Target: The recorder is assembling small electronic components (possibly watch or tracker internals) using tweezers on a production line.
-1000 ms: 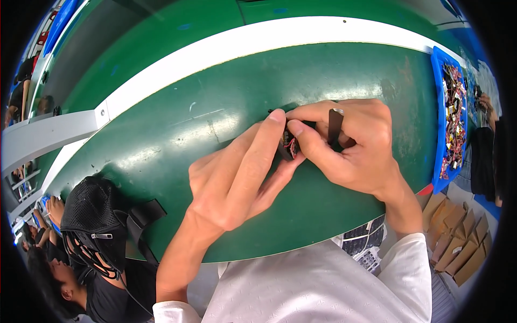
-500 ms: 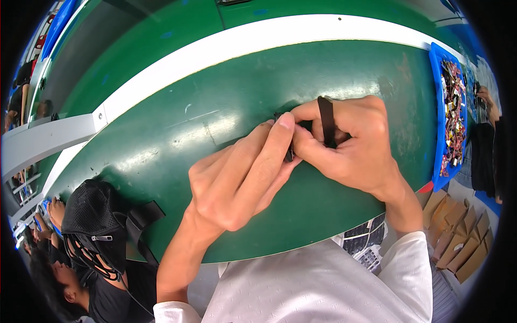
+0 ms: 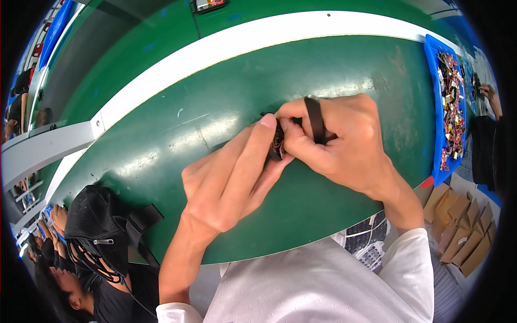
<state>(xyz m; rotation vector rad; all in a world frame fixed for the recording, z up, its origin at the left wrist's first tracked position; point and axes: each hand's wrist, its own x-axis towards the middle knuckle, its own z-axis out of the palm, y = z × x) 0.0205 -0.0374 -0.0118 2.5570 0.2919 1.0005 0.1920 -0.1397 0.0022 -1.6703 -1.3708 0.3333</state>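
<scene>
My left hand point(image 3: 223, 180) is closed on a small black electronic part point(image 3: 278, 142) held just above the green table. Thin red wires show inside that part, most of which the fingers hide. Thumb and forefinger of my right hand point(image 3: 347, 142) are pinched at the part's right side. A dark brown-black strip point(image 3: 314, 119), like a strap, crosses the curled fingers of my right hand. Its lower end is tucked inside them, and whether it joins the black part cannot be seen.
A blue tray point(image 3: 432, 70) of small wired parts stands at the table's right edge. On the left sits a black mesh bag point(image 3: 94, 215), with a person in black beyond it. Folded cardboard point(image 3: 468, 239) stands at lower right. A white strip point(image 3: 242, 43) crosses the green table point(image 3: 188, 129).
Both hands have shifted slightly left with the part. It has turned or become less covered, so the red wires inside now show between the fingers.
</scene>
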